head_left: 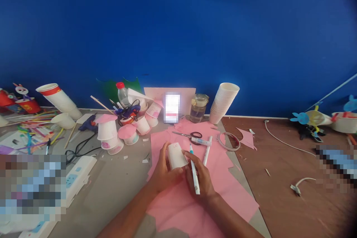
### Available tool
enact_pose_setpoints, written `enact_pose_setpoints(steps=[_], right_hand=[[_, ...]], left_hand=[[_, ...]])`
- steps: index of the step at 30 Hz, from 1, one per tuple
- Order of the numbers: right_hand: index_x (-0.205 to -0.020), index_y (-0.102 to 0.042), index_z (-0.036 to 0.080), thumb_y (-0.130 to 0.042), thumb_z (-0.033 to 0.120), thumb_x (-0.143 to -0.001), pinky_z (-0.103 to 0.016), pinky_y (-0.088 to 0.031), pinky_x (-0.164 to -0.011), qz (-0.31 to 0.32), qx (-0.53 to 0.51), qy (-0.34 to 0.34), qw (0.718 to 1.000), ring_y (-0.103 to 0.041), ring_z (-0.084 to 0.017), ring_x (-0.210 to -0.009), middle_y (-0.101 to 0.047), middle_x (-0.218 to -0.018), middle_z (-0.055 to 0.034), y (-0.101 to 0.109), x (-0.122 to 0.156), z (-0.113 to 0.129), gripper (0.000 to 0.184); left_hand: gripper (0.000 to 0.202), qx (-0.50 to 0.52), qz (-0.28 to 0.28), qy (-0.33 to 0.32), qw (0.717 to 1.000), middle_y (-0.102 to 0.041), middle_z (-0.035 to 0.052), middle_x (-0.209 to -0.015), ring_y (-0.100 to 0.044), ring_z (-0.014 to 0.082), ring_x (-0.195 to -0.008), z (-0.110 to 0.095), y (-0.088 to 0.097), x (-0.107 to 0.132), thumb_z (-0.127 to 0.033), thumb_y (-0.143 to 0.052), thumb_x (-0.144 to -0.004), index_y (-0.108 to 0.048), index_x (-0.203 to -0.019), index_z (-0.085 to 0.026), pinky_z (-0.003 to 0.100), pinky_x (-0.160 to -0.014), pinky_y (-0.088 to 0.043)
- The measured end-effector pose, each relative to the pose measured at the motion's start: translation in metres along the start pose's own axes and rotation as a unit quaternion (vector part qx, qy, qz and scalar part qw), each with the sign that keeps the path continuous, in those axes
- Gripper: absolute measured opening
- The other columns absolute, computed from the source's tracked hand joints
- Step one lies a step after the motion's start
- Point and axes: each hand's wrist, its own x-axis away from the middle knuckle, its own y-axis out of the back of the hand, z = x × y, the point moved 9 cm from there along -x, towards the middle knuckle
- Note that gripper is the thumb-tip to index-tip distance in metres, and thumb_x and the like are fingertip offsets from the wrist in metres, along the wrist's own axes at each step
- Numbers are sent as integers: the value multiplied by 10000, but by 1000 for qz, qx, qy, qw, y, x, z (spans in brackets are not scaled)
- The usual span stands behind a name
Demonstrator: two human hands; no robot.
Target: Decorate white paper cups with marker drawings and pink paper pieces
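A white paper cup (177,157) is resting tilted between the person's 2 hands, above the pink paper (225,193) spread on the bench (117,186), its narrower end pointing away and bearing a small pink mark (174,144). The left hand (163,173) is wrapping its grip around the cup's side, thumb near the wider end. The right hand (202,180) is holding a white pen (195,174) with a teal band in a narrow grip, fingertips lying close against the cup (whether they are pressing it, I cannot tell).

The step in hand is looking like decorating or checking the cup; a next stroke would be calling for a steady left grip, a turn that is presenting the right patch, and the pen's tip being aimed at it.

The mark is showing too small to read, the left fingers are hiding part of the wall, and the cup's inside is facing out of view. Whether the pen is wearing a cap is hard to say. Farther out, the scissors (184,135) are lying partly behind a glue tube (201,141), and pixelation is covering a bright upright panel (172,108) and patches near both side edges.
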Motion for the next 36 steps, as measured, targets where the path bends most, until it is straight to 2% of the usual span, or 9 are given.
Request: enact_pose_setpoints(steps=[4,8,11,14,17,22,25,27,36], right_hand=[[-1245,-504,235,-470,231,-885,-280,-539,-545,41,-42,-39,998,-604,-144,-586,-650,-860,-40,-6,0,-6,362],[-1196,-527,248,-445,244,-899,-284,-538,-599,-29,-34,-44,998,-630,-174,-774,-626,-1028,-75,8,1,-5,308],[-1210,-504,265,-402,251,-931,-308,-529,-641,-60,-65,-24,996,-609,-164,-767,-606,-1072,-76,16,2,1,297],[-1203,-526,252,-383,307,-948,-321,-507,-621,-14,-102,36,994,-576,-158,-687,-597,-920,-57,12,2,14,298],[-1181,-562,235,-367,327,-954,-332,-497,-616,26,-94,83,992,-575,-177,-709,-580,-839,-56,8,2,27,313],[-1050,-577,229,-443,234,-914,-327,-520,-663,0,-74,53,996,-615,-183,-750,-620,-824,-50,12,-2,31,191],[-977,-583,231,-459,198,-888,-356,-518,-761,5,-58,85,995,-625,-202,-834,-633,-800,-44,11,-4,41,156],[-959,-583,230,-458,173,-877,-358,-514,-768,7,-53,100,994,-622,-200,-825,-627,-768,-37,11,-5,46,160],[-946,-569,215,-445,127,-855,-368,-485,-777,29,-58,96,993,-561,-171,-735,-573,-750,-23,4,-4,42,177]], left_hand=[[948,-22,-14,-3,1000,-464,133,-1316,-524,297,-1113,0,4,0,-264,-751,-692,-165,-1437,-288,413,-888,-461],[812,-100,-53,-74,991,-395,104,-1371,-402,324,-1234,-19,7,3,-247,-797,-625,-392,-1329,-275,416,-978,-386],[719,-161,-63,-123,977,-425,85,-1322,-361,319,-1259,-32,3,6,-235,-804,-611,-474,-1248,-273,414,-1032,-320],[676,-192,-59,-136,970,-426,93,-1292,-352,329,-1254,-35,-1,7,-243,-811,-604,-502,-1205,-258,425,-1038,-302],[687,-189,-64,-130,971,-418,99,-1287,-334,341,-1259,-34,0,6,-258,-817,-598,-496,-1205,-252,451,-1049,-282],[749,-198,-62,-135,969,-396,101,-1313,-306,345,-1285,-32,0,5,-286,-817,-605,-446,-1256,-262,458,-1069,-259],[746,-222,-55,-134,964,-376,114,-1324,-288,349,-1302,-30,-1,5,-296,-791,-643,-406,-1281,-258,470,-1072,-262],[757,-237,-54,-136,960,-358,119,-1335,-284,348,-1307,-28,-1,5,-294,-777,-658,-377,-1299,-258,479,-1070,-271],[784,-333,-45,-164,928,-327,114,-1350,-317,318,-1301,-28,-6,5,-310,-740,-681,-294,-1324,-259,492,-1052,-342]])
